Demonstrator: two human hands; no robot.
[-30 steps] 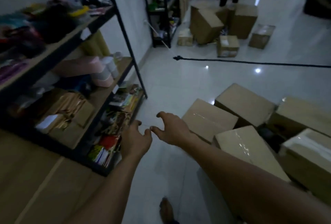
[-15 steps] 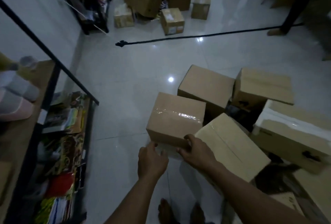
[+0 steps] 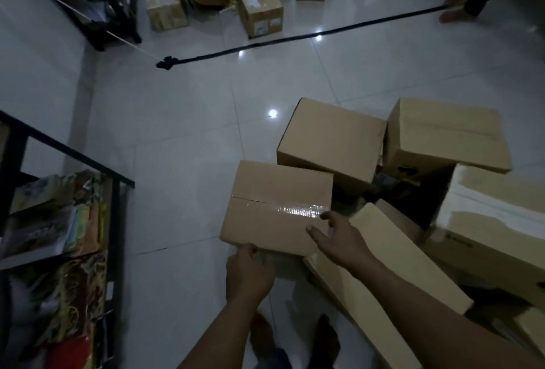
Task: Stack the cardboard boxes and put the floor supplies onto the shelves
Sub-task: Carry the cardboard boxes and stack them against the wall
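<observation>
Here the person bends over a taped box (image 3: 277, 206) that sits on the floor (image 3: 177, 133), at the left edge of a cluster of cardboard boxes. The left hand (image 3: 247, 274) grips the box's near edge close to its near-left corner, with the thumb on the top rim and the fingers curled down the near side, where they are hidden. The right hand (image 3: 339, 239) lies spread over the near-right corner of the box top, its fingers (image 3: 326, 216) nearly straight and reaching to the end of the shiny tape strip; it curls round nothing.

A long box (image 3: 392, 265) lies tilted just right of the taped one, under the right forearm, and touches its near-right corner. Behind the taped box stands a plain box (image 3: 333, 138), whose near edge the taped box overlaps in this view. Beside that one on the right, a third box (image 3: 445, 135) sits tilted. A pale-topped box (image 3: 495, 221) fills the right edge of the view.

At the left edge stands a black-framed shelf (image 3: 67, 159), its low levels packed with colourful supplies (image 3: 59, 221); what they are cannot be made out in the dim light. A black strap (image 3: 295, 38) runs across the far floor, ending in a knot. Beyond it more small boxes (image 3: 259, 9) stand near a second dark rack. The person's bare feet (image 3: 327, 336) show below the arms.
</observation>
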